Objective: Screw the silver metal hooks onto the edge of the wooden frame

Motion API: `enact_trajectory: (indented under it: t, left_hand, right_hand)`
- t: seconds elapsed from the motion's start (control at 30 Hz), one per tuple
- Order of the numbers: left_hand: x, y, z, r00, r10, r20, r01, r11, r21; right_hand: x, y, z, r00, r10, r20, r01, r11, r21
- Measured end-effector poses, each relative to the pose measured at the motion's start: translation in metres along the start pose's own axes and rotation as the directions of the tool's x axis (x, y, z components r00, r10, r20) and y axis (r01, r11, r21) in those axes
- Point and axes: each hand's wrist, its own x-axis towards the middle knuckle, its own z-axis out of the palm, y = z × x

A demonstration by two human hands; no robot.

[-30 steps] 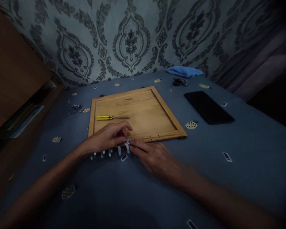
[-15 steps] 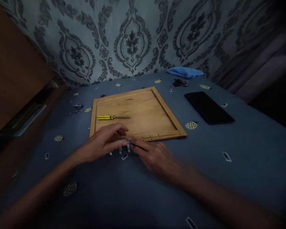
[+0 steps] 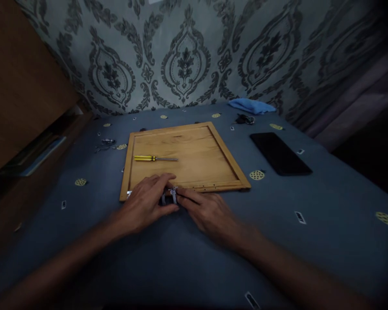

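A framed wooden panel [image 3: 194,148] lies flat on the cloth-covered surface. At its near edge is a small silvery metal bracket [image 3: 173,194] with legs that stick out toward me. My right hand [image 3: 213,215] has its fingers closed together, their tips pinching the bracket's right side. My left hand [image 3: 145,200] curves around the bracket's left side, its thumb below and its index finger above, spread apart. A screwdriver [image 3: 145,158] with a yellow handle rests on the panel beyond my left hand. Another bit of metal [image 3: 129,194] shows at the panel's near left corner, partly hidden by my left hand.
A black flat slab [image 3: 280,153] lies to the right of the panel. Behind it are keys [image 3: 245,119] and a blue cloth [image 3: 252,106]. Small metal items [image 3: 106,144] lie left of the panel. A wooden cabinet [image 3: 26,86] stands at the left, a patterned wall [image 3: 148,56] behind.
My left thumb has come off the bracket and dropped below it, widening the gap to the index finger. My right hand stays at the bracket. The view has shifted slightly.
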Motion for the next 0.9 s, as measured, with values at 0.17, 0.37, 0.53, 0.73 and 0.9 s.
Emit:
enact_trajectory:
  t: [0.17, 0.37, 0.53, 0.73, 0.9]
  left_hand:
    - [0.001, 0.002, 0.000, 0.998, -0.056, 0.008, 0.056, 0.998, -0.038]
    - [0.002, 0.005, 0.001, 0.997, -0.080, 0.009, 0.080, 0.995, -0.052]
    - [0.001, 0.007, 0.000, 0.996, -0.090, 0.002, 0.090, 0.995, -0.031]
    - [0.001, 0.011, -0.001, 0.994, -0.104, 0.015, 0.105, 0.994, -0.034]
    - [0.002, 0.009, 0.000, 0.995, -0.093, 0.029, 0.093, 0.996, 0.001]
  right_hand:
    - [-0.002, 0.001, 0.002, 0.999, 0.003, -0.036, -0.003, 1.000, 0.013]
    - [-0.004, 0.004, 0.006, 0.992, 0.018, -0.121, -0.007, 0.996, 0.087]
    - [-0.006, 0.008, 0.009, 0.985, 0.045, -0.168, -0.015, 0.985, 0.174]
    - [0.013, 0.022, -0.010, 0.901, 0.262, -0.346, -0.132, 0.925, 0.356]
    - [0.071, 0.047, -0.016, 0.955, 0.292, -0.052, -0.260, 0.909, 0.325]
